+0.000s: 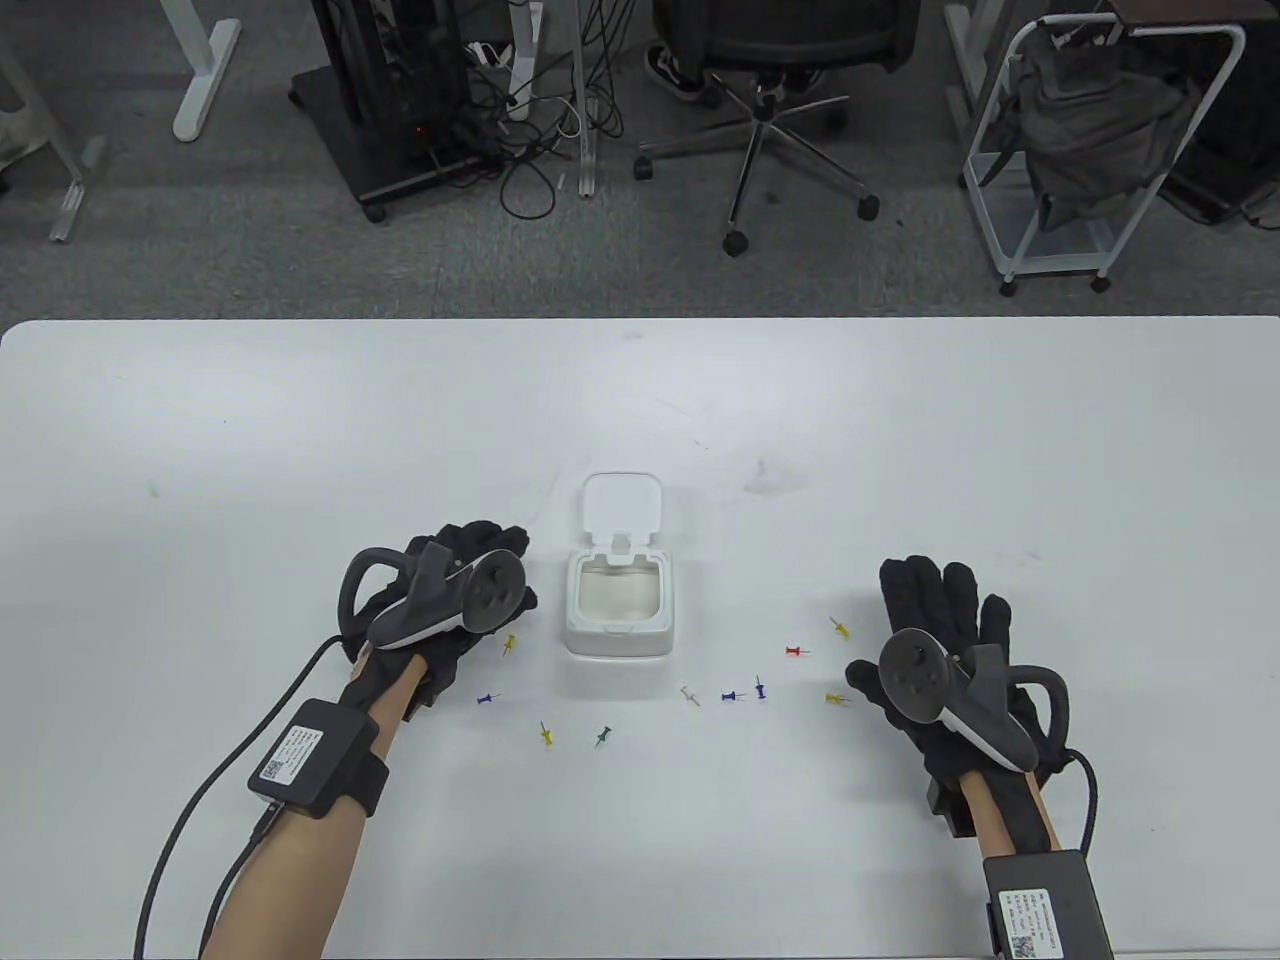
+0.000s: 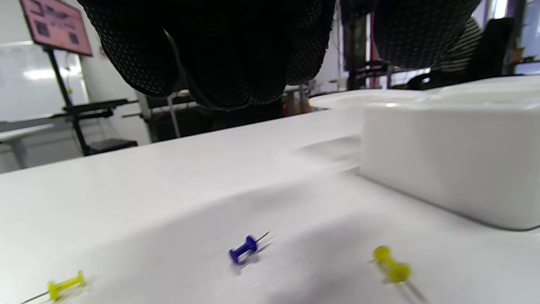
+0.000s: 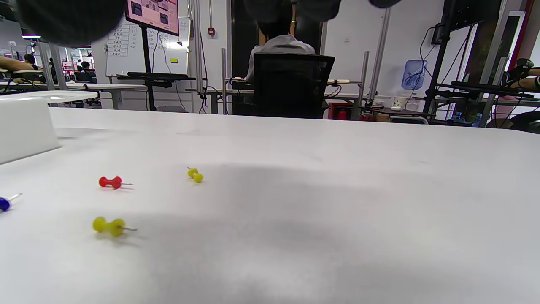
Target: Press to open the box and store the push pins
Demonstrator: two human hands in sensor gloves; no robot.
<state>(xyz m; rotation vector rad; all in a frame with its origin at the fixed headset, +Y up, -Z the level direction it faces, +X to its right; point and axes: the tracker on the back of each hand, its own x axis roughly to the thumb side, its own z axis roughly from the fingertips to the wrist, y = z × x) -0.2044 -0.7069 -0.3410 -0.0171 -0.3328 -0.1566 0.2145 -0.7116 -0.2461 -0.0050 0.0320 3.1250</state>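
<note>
A small white box (image 1: 617, 612) stands at the table's middle with its lid (image 1: 622, 504) flipped open to the far side; its inside looks empty. It also shows in the left wrist view (image 2: 451, 152). Several coloured push pins lie loose in front of it: a yellow pin (image 1: 509, 645), a blue pin (image 1: 487, 699), a red pin (image 1: 795, 652) and others. My left hand (image 1: 470, 580) rests just left of the box, fingers curled, holding nothing. My right hand (image 1: 940, 610) lies flat and spread to the right of the pins, empty.
The white table (image 1: 300, 430) has bare surface all around. Beyond its far edge stand an office chair (image 1: 770, 100), a cart (image 1: 1090, 150) and cables on the floor.
</note>
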